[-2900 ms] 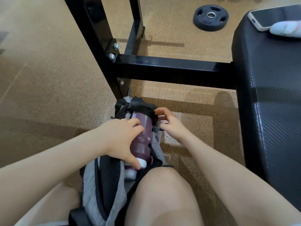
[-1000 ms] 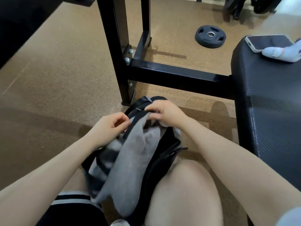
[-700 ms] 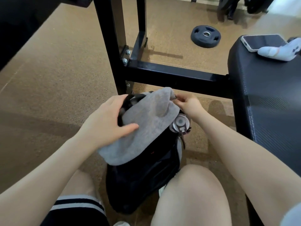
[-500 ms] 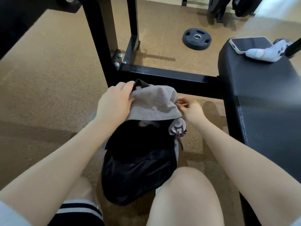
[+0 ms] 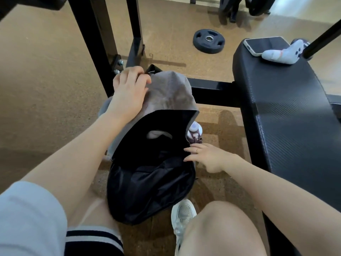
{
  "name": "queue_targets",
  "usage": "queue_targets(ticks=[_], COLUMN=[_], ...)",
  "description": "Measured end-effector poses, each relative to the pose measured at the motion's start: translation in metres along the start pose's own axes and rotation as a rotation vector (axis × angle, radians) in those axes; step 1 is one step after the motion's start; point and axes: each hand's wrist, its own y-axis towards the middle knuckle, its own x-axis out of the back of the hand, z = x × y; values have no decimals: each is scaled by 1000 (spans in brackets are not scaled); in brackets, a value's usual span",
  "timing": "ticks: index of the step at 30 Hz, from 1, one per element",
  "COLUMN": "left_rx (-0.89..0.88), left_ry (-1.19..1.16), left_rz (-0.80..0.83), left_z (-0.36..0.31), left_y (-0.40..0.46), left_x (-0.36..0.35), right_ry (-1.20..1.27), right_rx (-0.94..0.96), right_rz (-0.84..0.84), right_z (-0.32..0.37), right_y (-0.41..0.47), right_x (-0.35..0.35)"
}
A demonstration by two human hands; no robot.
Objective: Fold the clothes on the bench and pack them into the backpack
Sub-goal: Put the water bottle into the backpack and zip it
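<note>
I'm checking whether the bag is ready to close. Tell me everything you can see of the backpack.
The backpack is black with grey panels, of soft, slightly shiny fabric. It stands on the floor between the person's legs, beside the bench, its grey top bulging. The left hand grips the top edge; the right hand touches its right side with relaxed fingers. A purple bottle sticks up from the right side pocket. I cannot tell whether it is zipped.

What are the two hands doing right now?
Left hand: grips the top of the backpack.
Right hand: open, fingertips at the backpack's side, holding nothing.
</note>
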Motion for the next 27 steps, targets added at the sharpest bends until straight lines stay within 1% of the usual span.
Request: queue_targets(ticks=[1, 3, 4, 5, 6, 7, 9, 10, 11, 13, 15, 17, 19, 22, 24, 27], left_rx=[-18, -30, -25, -21, -14, -5, 42, 80, 121, 163, 103, 7, -73, -142, -206, -319], left_ry=[19, 40, 54, 73, 92, 106, 127, 138, 146, 151, 141, 168, 214, 216, 202, 224], left_rz=[-1, -2, -4, 4, 27, 53, 107, 130, 145, 169, 228, 331, 379, 340, 252, 175], left_z=[0, -2, -2, -3, -4, -5, -9, -13, -17, -26, -37, -45, -49, -50, -49, -51], left_y=[-2, -5, -6, -8, -10, -12, -16, -18, -21, -22, -21, -20, -20, -20, -22, -26], left_x=[-1, -2, -3, -3, -2, -1, 5, 10, 16, 27, 33, 25, 6, -14, -25, -35], right_ry=[-67, -96, -60, 29, 168, 338, 746, 940, 1105, 1358, 1473, 1417, 1324, 1250, 1260, 1294], right_rx=[34, 118, 138, 120, 54, -57, -310, -401, -457, -464, -444, -451, -450, -452, -446, -385], right_rz=[-52, -208, -258, -301, -364, -454, -694, -807, -893, -986, -1007, -984, -960, -937, -925, -929], right_z=[3, 8, 9, 10, 10, 10, 9, 10, 12, 17, 21, 22, 17, 9, 11, 19], right_y=[3, 9, 12, 14, 14, 14, 9, 6, 4, 3, 5, 9, 15, 18, 16, 20], right_x=[-5, -13, -14, -14, -10, -5, 8, 13, 17, 24, 29, 31, 31, 26, 20, 18])
